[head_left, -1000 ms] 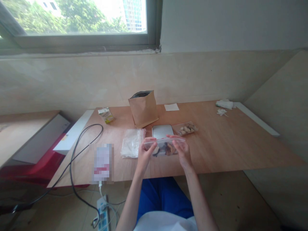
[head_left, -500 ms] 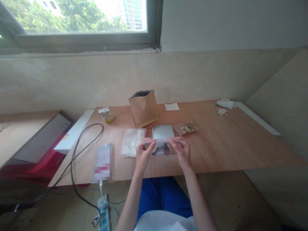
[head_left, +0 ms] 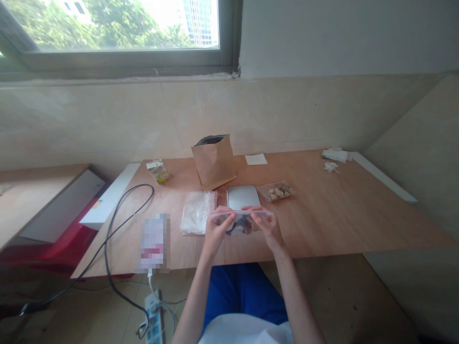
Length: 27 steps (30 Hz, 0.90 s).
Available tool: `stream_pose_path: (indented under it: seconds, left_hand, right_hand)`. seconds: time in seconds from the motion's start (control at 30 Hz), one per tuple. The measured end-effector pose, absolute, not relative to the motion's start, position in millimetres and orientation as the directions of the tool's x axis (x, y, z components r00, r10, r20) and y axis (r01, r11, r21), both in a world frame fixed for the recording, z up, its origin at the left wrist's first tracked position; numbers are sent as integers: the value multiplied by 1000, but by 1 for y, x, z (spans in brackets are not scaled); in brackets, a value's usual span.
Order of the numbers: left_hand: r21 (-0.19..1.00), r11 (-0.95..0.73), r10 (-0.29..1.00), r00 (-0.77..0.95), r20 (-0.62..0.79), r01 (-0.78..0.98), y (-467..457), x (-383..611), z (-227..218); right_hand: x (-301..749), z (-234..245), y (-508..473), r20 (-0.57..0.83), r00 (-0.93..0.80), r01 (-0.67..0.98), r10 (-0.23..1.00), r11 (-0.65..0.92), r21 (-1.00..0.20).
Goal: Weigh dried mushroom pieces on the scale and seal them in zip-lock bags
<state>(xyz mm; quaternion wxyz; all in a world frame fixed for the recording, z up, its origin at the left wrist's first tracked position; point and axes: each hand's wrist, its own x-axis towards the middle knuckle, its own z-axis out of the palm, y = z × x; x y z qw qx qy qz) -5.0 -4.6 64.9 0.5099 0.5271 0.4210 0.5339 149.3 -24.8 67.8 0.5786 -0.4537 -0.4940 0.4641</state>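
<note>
Between my hands, at the near side of the table, is a clear zip bag (head_left: 242, 225) with brown and dark pieces inside; their kind is too small to tell. My left hand (head_left: 219, 225) pinches the bag's top edge on the left, thumb pressed along the strip. On the other side, my right hand (head_left: 266, 223) grips the same edge, with its thumb pointing inward. Just beyond them lies a flat silver scale (head_left: 243, 196), its near edge partly hidden by my fingers. A stack of empty clear zip bags (head_left: 196, 213) lies left of my left hand.
A filled zip bag of pale pieces (head_left: 279, 192) lies right of the scale. Behind stand an open brown paper pouch (head_left: 214, 162) and a small carton (head_left: 158, 171). White paper (head_left: 256, 159) lies farther back. A black cable (head_left: 107, 239) and a blurred phone-like object (head_left: 154, 243) are leftward.
My hands have drawn closer together along the bag's top edge, with both thumbs nearer its middle. The other things on the table have stayed in place.
</note>
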Motion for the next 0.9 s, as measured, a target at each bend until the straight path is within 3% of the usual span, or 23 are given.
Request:
stream_pose_path:
  seconds: [0.33,0.5,0.77,0.9]
  left_hand:
    - [983,-163,985,43,167,-80,-7,-5,68]
    - [977,-209,977,28,210,-32,-6,-5,74]
    - [987,-137,974,171,150,-85,-6,-5,76]
    - [985,-150,976,149,161,-79,-8,-2,76]
  right_hand:
    - [144,62,-23,178,227,52,958,170,-984]
    - [141,70,-24,303,317,165,899,263,-951]
    - [140,77,-26,259,289,75,922,248,-966]
    - [141,76,-28,247,246,37,937,246,-969]
